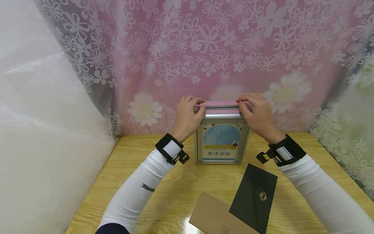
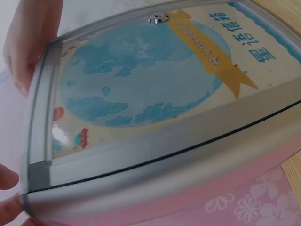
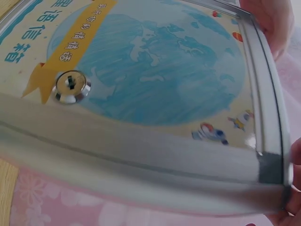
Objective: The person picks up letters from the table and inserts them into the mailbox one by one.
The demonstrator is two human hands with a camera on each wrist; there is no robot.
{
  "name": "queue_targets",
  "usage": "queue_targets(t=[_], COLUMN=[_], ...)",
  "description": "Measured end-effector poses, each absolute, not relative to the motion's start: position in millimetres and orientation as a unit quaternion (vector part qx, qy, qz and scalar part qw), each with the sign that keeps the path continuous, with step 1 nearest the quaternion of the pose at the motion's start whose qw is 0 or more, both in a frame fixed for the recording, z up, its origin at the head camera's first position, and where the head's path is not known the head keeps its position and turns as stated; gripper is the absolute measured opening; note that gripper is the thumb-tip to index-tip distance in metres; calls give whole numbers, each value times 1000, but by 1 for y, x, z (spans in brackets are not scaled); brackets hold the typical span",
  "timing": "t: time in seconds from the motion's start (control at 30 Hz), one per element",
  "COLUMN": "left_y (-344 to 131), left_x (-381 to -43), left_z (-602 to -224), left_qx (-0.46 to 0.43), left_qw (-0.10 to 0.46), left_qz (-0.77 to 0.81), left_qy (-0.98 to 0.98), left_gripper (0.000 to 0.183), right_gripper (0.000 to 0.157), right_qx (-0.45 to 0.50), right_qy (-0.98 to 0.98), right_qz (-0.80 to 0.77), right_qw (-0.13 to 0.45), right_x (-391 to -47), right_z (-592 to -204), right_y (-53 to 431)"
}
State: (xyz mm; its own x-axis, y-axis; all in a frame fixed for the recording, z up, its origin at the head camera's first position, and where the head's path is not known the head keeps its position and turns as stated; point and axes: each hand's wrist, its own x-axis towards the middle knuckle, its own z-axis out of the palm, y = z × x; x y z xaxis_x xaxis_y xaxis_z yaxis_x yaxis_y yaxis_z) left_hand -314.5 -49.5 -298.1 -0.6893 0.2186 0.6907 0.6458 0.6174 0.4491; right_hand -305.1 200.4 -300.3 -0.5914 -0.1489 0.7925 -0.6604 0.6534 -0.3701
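Observation:
A silver-framed letter box (image 1: pixel 221 116) with pink panels stands upright on the wooden table. Its front carries a blue globe picture, a yellow ribbon and Chinese lettering. My left hand (image 1: pixel 188 115) grips the box's top left corner, thumb toward the front and fingers over the top. At the opposite top corner, my right hand (image 1: pixel 258 117) holds it the same way. Between the hands a dark slot (image 1: pixel 222 106) runs along the top. A round metal keyhole lock (image 3: pixel 71 85) sits on the front panel in the right wrist view. Only fingertips of each hand show at the near corner in its own wrist view.
In front of the box lies a dark green envelope (image 1: pixel 254 195) with a gold emblem, overlapping a brown envelope (image 1: pixel 214 211). The wooden table (image 1: pixel 137 162) meets a pink floral curtain (image 1: pixel 181 65) behind and a pale sheet (image 1: pixel 43 130) on the left.

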Motion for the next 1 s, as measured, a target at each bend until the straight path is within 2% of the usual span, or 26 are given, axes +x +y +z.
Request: queue_targets(t=[0.23,0.47,0.7,0.87,1.0], left_y=[-74,-97,-107,-103,-97], left_x=[-301,-284,-261,-242,-230], left_z=[-310,-357,-406,-427,-439], left_qx=[-239,-224,-236,-314,-374], left_qw=[279,247,127,24,-22], left_qz=[-386,-335,-254,-186,-145], left_qy=[-846,-881,-929,-931,-916], left_gripper=[30,29,27,40,52], right_gripper=[26,36,42,44,44], right_qx=[214,169,162,160,170], right_qy=[-833,-868,-893,-909,-914], right_qz=[362,366,352,335,325], right_qw=[359,291,228,189,173], right_x=[-286,-267,-253,-245,-241], right_z=[-304,-326,-362,-387,-400], right_y=[227,259,279,281,277])
